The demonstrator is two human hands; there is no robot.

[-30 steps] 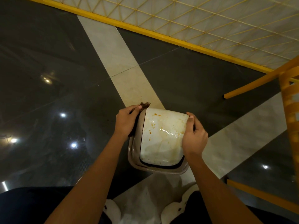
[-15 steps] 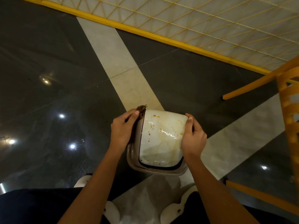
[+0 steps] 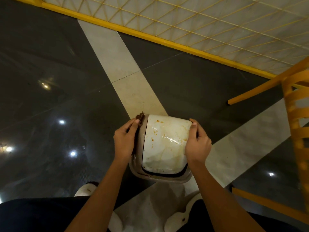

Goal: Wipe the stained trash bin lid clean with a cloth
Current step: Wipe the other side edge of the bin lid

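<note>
Trash bin lid (image 3: 164,148), orange-stained, hangs at 6 o'clock over the floor (image 3: 50,64); left hand (image 3: 124,139) pinches its 9 o'clock edge plus brown cloth (image 3: 140,116), right hand (image 3: 198,144) grips 3 o'clock. Next, seemingly, the cloth goes onto the stains (image 3: 158,121).

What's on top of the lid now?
Orange-brown stains and a wet smear on the lid. The right hand covers its right edge; the left hand holds the cloth beside it.

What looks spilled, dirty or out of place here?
The white trash bin lid is soiled: orange-brown spots and a glistening wet smear across its middle. The left hand holds the brown cloth at its left edge, off the stains; the right hand grips its right edge.
</note>
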